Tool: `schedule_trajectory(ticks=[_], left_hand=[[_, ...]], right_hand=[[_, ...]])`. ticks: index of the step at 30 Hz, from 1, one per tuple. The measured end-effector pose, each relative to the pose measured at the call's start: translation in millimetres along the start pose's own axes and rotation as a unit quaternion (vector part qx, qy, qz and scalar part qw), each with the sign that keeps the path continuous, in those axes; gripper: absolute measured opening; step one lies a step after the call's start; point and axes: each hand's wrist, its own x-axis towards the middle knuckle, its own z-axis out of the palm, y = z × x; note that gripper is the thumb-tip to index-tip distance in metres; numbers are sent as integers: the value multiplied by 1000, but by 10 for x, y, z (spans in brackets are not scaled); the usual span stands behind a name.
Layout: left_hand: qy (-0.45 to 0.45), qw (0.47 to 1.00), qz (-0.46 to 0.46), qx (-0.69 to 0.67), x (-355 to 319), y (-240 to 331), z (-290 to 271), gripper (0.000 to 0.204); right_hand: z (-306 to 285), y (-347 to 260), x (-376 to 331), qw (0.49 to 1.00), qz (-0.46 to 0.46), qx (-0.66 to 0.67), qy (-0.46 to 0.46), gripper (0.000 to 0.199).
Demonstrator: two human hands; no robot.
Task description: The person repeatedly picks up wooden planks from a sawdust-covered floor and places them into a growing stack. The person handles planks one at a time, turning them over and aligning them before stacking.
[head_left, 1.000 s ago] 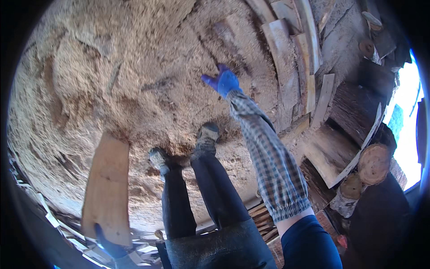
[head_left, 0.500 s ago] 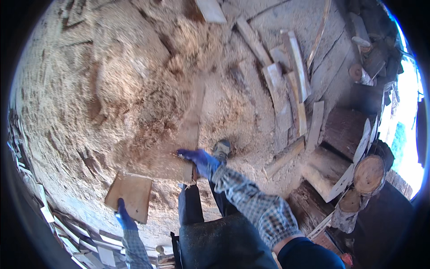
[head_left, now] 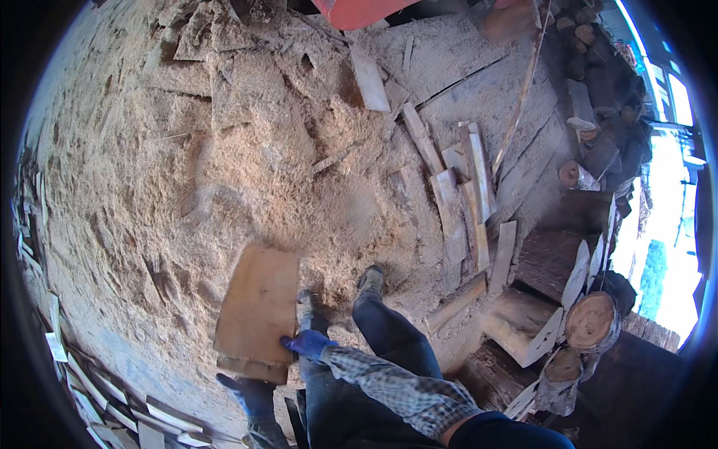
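Observation:
A wide, tan wooden board point(head_left: 258, 303) is held in front of my legs, slightly tilted. My right hand point(head_left: 309, 344), in a blue glove, grips its right edge near the lower end. At the board's near end is my left hand point(head_left: 241, 388), also gloved, its thumb out to the left and its other fingers hidden beneath the wood. A darker strip, seemingly the end of a second board point(head_left: 254, 370), shows under the near edge, lying against the first.
Sawdust point(head_left: 277, 142) covers the floor ahead. Loose slats point(head_left: 456, 198) lie to the right, beside stacked logs point(head_left: 593, 320). More offcuts point(head_left: 149, 411) pile up at lower left. A red object point(head_left: 363, 11) stands at the far edge.
The board in my right hand, blurred and dusty before, has swung left onto the shorter board in my left hand. Both hands are now close together, and my view has shifted.

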Motion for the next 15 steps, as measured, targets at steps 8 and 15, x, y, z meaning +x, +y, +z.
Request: schedule_trajectory(ticks=[8, 15], left_hand=[[224, 931, 234, 169, 819, -363, -260, 60], [335, 908, 185, 170, 1000, -554, 312, 57]], right_hand=[[-901, 437, 1177, 972, -120, -182, 89, 44], [-4090, 1056, 2650, 857, 151, 286, 400, 64]])
